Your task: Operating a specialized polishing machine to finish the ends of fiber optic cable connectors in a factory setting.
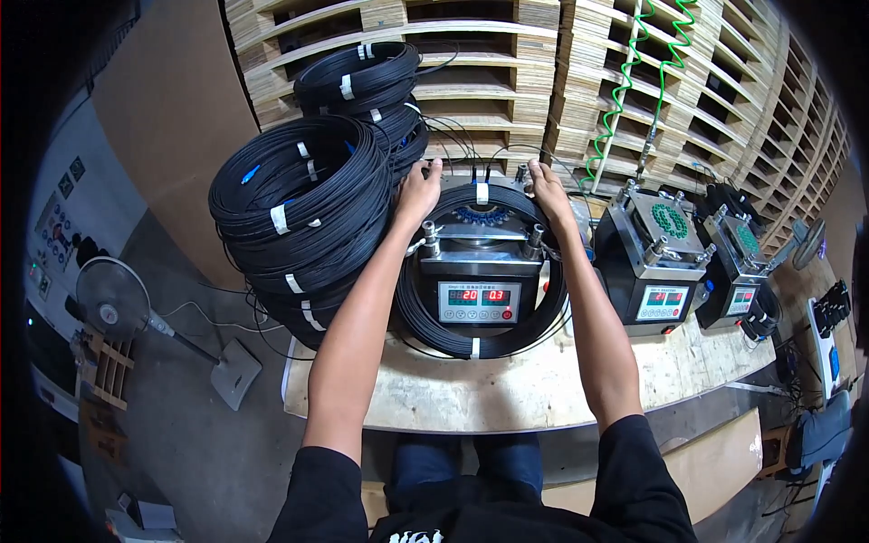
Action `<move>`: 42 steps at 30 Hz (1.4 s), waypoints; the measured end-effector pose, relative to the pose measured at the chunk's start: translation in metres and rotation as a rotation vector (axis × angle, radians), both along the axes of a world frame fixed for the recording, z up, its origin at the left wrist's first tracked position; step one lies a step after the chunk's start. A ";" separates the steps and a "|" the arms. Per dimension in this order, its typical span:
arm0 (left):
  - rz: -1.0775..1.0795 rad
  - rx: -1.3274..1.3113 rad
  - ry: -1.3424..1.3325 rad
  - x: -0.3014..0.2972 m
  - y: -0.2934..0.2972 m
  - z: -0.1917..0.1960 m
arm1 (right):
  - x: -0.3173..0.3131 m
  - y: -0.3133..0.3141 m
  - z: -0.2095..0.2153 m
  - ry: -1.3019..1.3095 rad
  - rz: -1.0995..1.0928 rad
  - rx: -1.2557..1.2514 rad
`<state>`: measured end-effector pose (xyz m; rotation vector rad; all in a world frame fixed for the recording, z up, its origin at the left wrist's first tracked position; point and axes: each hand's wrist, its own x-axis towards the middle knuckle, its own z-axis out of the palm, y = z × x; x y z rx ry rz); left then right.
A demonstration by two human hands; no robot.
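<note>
Both forearms reach over a black polishing machine [480, 256] with a metal top and a red-lit display. A coil of black cable [554, 303] rings the machine, wrapped with white tape [482, 194] at its far side and again at its near side. My left hand [418, 193] is closed at the machine's far left corner. My right hand [549, 192] is closed at the far right corner, beside a metal post [521, 174]. What the fingers grip is hidden behind the hands. Blue pieces [480, 215] form a ring on the machine's top.
Tall stacks of black cable coils [299, 217] stand on the left. Two similar machines [654, 258] [738, 262] with green rings stand right on the wooden table [434, 389]. Wooden pallets [480, 63] rise behind; green spiral hoses [625, 81] hang there. A fan [113, 294] stands left.
</note>
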<state>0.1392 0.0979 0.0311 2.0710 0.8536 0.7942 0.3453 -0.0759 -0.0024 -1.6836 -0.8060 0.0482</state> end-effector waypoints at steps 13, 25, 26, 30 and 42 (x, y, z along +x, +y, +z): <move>-0.260 -0.002 -0.213 0.002 0.007 -0.004 | -0.026 -0.007 0.013 -0.096 -0.154 -0.020; -0.076 0.014 -0.028 -0.005 -0.007 0.009 | -0.007 -0.005 0.003 -0.010 -0.053 0.023; -0.072 0.014 -0.027 -0.007 -0.007 0.009 | -0.012 -0.005 0.005 -0.044 -0.077 0.042; -0.183 0.003 -0.114 -0.006 -0.001 0.005 | -0.024 -0.007 0.014 0.001 -0.084 0.015; -0.076 -0.063 -0.054 -0.003 -0.005 0.005 | -0.005 -0.002 0.000 -0.102 -0.097 -0.114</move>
